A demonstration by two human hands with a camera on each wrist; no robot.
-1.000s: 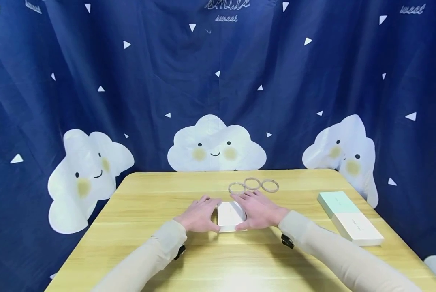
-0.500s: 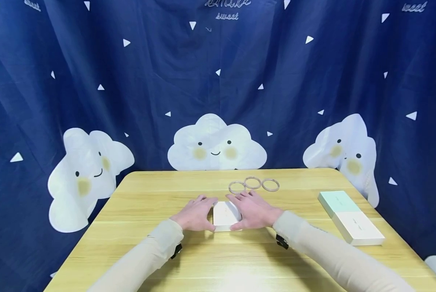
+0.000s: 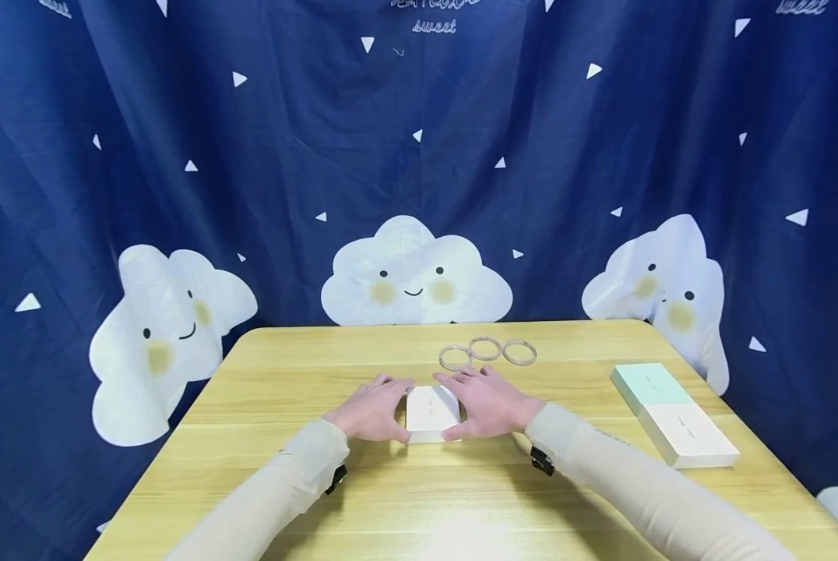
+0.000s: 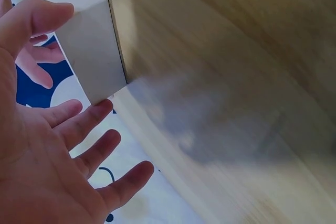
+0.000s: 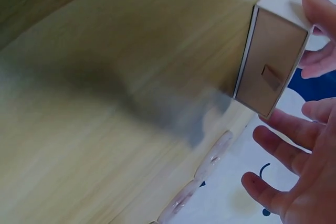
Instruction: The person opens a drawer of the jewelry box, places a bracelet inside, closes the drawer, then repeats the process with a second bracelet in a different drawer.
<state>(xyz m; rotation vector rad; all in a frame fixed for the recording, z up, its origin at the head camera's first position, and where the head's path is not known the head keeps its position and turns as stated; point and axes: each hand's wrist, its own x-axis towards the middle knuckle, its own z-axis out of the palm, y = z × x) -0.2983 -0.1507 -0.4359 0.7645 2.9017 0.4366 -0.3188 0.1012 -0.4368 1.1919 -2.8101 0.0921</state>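
Observation:
A small white drawer box rests on the wooden table between both hands. My left hand holds its left side, with the thumb at the near edge and a fingertip at the far corner. On the opposite side, my right hand spans the box in the same manner; its remaining fingers are spread apart from it. The right wrist view shows the brown drawer front with a small tab, flush inside the white sleeve. Lettering on the top is too small to read.
Three thin bangles lie behind the right hand, side by side. Toward the table's right edge are a mint green box and a white box, end to end. A dark blue curtain with clouds hangs behind the table.
Both hands and the white drawer box between them have shifted a little to the left, mostly in the first half second. The bangles and the other boxes have stayed put.

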